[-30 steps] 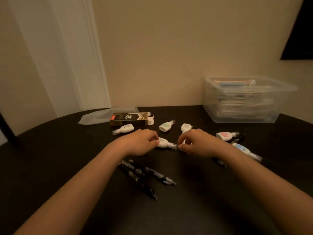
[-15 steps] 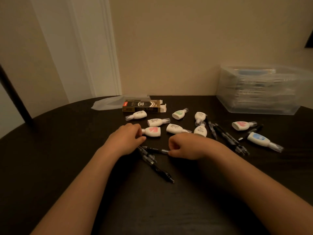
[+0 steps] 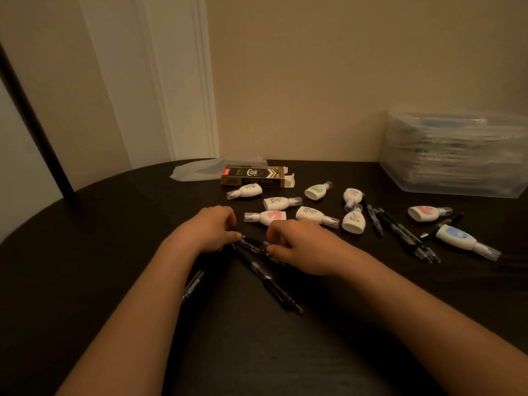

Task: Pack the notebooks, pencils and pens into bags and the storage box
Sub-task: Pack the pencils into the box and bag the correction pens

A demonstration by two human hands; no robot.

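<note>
Pinching one pen (image 3: 253, 242) by its ends with curled fingers of left hand (image 3: 215, 229) and right hand (image 3: 298, 248). Lying on table (image 3: 114, 252), long axis left-right; tip end unclear. Beyond, nine white bottles (image 3: 281, 203); other pens (image 3: 270, 282) uncounted.

Dim, warm yellowish light fills the room; the dark table (image 3: 85, 252) swallows detail, the storage box (image 3: 457, 178) looks smeared, edges bow outward.

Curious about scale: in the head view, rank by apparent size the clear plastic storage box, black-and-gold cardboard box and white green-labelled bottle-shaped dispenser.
1. clear plastic storage box
2. black-and-gold cardboard box
3. white green-labelled bottle-shaped dispenser
All sit similarly far back, so the order holds.
</note>
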